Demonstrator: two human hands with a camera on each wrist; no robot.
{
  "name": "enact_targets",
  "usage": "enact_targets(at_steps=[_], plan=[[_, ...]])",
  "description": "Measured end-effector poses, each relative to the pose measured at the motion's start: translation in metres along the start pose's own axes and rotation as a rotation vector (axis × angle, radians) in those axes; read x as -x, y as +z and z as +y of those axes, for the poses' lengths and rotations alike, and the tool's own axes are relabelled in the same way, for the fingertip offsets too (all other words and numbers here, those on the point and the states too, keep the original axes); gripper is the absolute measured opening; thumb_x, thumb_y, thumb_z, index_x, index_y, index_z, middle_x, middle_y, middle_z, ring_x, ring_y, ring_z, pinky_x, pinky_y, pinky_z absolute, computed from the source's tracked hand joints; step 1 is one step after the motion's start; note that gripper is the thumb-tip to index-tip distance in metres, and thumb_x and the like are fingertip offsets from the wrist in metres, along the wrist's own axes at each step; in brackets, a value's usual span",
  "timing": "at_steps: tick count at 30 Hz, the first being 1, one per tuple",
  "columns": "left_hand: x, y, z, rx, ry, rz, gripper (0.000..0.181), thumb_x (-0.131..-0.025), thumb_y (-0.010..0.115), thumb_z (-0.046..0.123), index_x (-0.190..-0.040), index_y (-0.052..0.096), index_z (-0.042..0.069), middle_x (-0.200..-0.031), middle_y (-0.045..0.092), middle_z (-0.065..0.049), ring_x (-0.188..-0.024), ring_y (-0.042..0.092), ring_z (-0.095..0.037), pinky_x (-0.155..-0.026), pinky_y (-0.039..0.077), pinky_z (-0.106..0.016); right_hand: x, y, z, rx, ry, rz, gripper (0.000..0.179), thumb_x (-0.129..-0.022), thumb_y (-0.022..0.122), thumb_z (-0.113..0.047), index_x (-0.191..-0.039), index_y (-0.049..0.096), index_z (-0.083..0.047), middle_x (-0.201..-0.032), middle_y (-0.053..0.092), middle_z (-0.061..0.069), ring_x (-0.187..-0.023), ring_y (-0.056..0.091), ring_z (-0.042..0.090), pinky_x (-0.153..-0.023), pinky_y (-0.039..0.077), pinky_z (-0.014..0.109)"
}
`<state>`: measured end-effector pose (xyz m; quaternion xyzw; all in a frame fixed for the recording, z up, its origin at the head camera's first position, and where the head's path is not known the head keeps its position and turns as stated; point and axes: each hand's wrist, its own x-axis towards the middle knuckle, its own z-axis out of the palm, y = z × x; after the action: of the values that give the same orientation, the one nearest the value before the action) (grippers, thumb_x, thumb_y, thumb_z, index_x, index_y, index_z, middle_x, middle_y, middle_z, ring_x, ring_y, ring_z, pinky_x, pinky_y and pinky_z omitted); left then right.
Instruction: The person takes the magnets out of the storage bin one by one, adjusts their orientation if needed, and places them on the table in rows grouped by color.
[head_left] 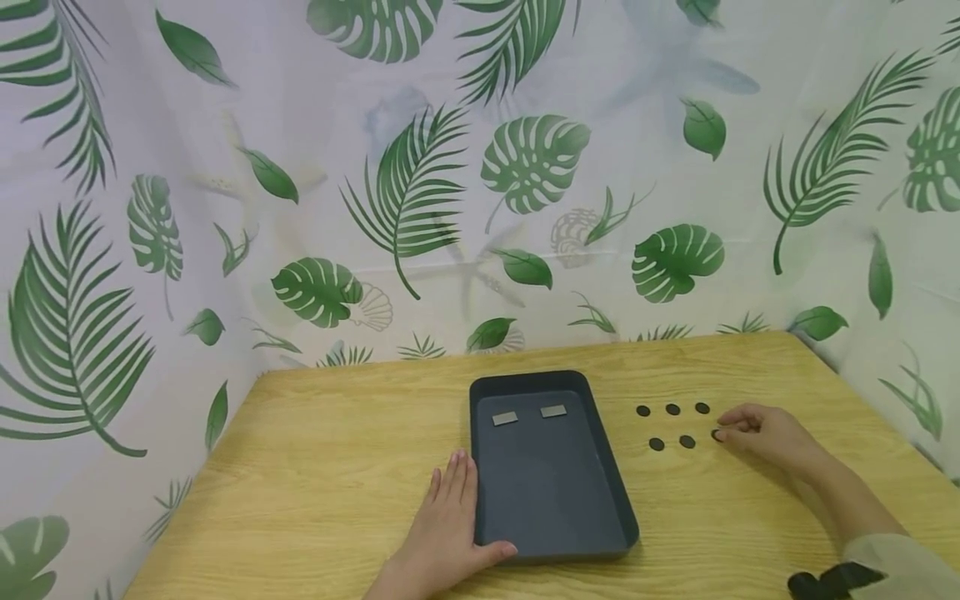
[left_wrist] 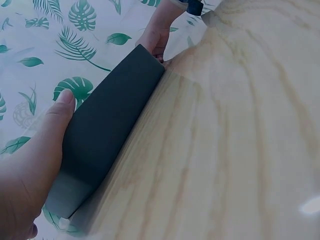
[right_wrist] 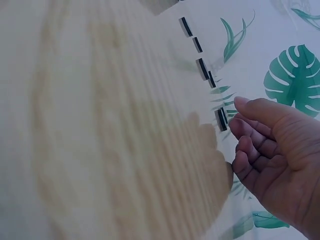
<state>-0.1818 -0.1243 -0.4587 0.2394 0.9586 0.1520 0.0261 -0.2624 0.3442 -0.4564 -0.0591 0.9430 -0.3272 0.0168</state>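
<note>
A dark grey rectangular baking tray [head_left: 555, 492] lies on the table in the head view. My left hand [head_left: 442, 525] rests along its left side with fingers straight, the thumb on the near rim. The left wrist view shows the left hand's thumb [left_wrist: 57, 120] beside the outer wall of the tray [left_wrist: 110, 115]. Several small black discs lie in two rows right of the tray, among them one disc [head_left: 672, 409] in the far row. My right hand [head_left: 772, 437] is at the nearest row's rightmost disc [head_left: 715, 435], partly covering it. In the right wrist view, the right hand [right_wrist: 280, 155] has loosely bent fingers beside the discs [right_wrist: 220, 120], with nothing visible between thumb and fingers.
Two small silvery rectangular pieces, a left one [head_left: 505, 418] and a right one [head_left: 553, 411], lie toward the tray's far end. Beneath everything is a wood-grain table [head_left: 337, 450]. A leaf-printed cloth [head_left: 600, 167] stands behind and at both sides.
</note>
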Motion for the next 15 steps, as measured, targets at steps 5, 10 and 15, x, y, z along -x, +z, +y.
enact_targets(at_steps=[5, 10, 15], plan=[[0.0, 0.002, 0.0, -0.001, -0.014, -0.013, 0.11, -0.081, 0.047, 0.074, -0.149, 0.014, -0.006, -0.156, 0.007, -0.022, -0.145, 0.005, -0.034, -0.115, 0.013, -0.052, -0.001, 0.001, -0.004, -0.022, -0.013, -0.012, 0.041, -0.092, 0.063, -0.032, -0.112, 0.063, 0.004, -0.095, 0.068, 0.009, -0.082, 0.061, 0.016, -0.065, 0.049, 0.027], [0.0, 0.002, 0.0, -0.011, -0.001, 0.004, 0.11, -0.081, 0.048, 0.073, -0.148, 0.015, -0.008, -0.156, 0.008, -0.023, -0.145, 0.006, -0.034, -0.115, 0.014, -0.053, -0.002, 0.0, -0.015, -0.056, -0.043, -0.008, 0.041, -0.092, 0.062, -0.032, -0.113, 0.063, 0.002, -0.096, 0.068, 0.008, -0.077, 0.06, 0.007, -0.063, 0.05, 0.027], [0.0, 0.002, 0.0, 0.0, -0.016, -0.007, 0.111, -0.081, 0.046, 0.075, -0.149, 0.013, -0.006, -0.157, 0.006, -0.021, -0.145, 0.004, -0.032, -0.115, 0.013, -0.051, -0.003, -0.005, -0.033, -0.023, -0.11, 0.004, 0.039, -0.092, 0.063, -0.032, -0.113, 0.064, 0.001, -0.096, 0.068, 0.007, -0.078, 0.058, 0.001, -0.065, 0.05, 0.025]])
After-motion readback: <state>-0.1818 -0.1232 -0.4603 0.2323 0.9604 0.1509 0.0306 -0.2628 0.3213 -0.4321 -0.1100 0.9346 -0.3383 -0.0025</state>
